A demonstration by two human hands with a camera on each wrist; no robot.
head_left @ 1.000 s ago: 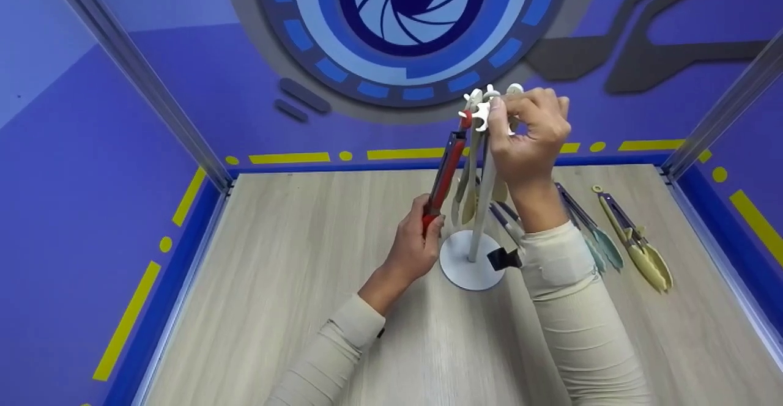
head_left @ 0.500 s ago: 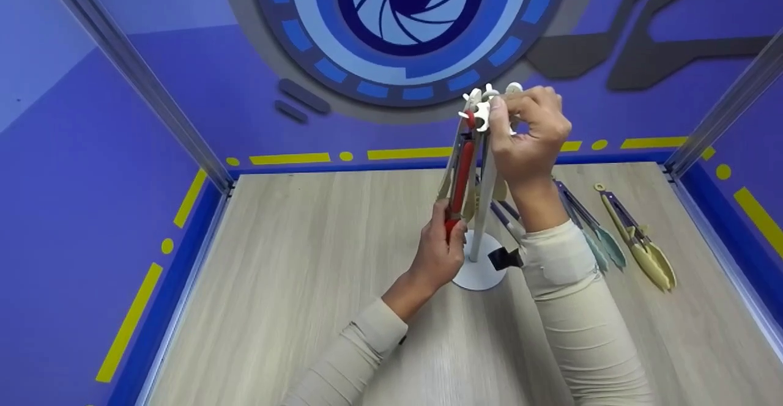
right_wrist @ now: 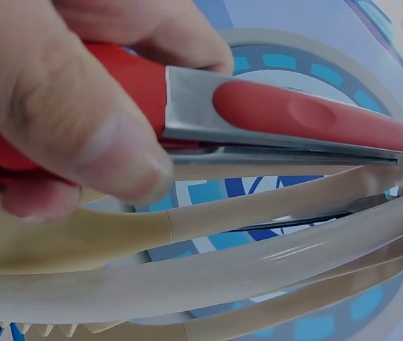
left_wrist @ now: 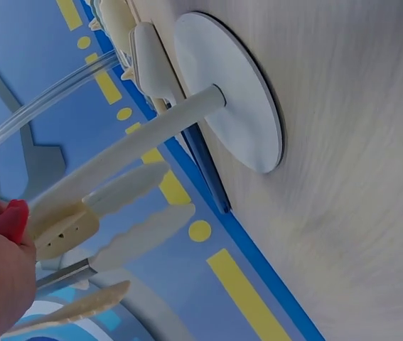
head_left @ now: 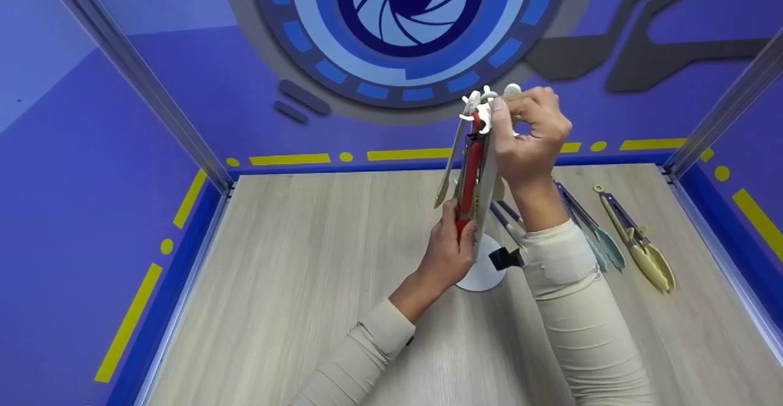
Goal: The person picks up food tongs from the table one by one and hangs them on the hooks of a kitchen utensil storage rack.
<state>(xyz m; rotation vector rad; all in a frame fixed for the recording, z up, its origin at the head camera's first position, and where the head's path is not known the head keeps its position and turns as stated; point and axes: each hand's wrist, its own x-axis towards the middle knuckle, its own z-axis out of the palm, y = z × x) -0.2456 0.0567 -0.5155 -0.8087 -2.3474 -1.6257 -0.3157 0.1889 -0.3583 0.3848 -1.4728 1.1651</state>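
Note:
My left hand [head_left: 451,250] grips a pair of red-handled tongs [head_left: 471,177] near their lower, red end. The tongs stand nearly upright beside the pole of a white stand [head_left: 482,279]. Their red end loop [head_left: 476,122] seems to be around a white hook at the top of the stand. With thumb and fingers, my right hand [head_left: 532,128] pinches the white hook ring [head_left: 485,115]. In the right wrist view, the left thumb [right_wrist: 109,145] lies over the red tongs [right_wrist: 315,117]. Pale tongs [left_wrist: 144,234] hang close by in the left wrist view.
Teal tongs [head_left: 605,244] and yellow tongs [head_left: 645,253] lie on the wooden table [head_left: 293,284] to the right. Another pair with dark handles [head_left: 505,217] lies behind the stand, partly hidden by the right arm. Blue patterned walls [head_left: 183,100] enclose the table.
My left hand has moved right with the red tongs, bringing them against the pole. The red loop has slid inward along the hook. My right hand stays nearly still.

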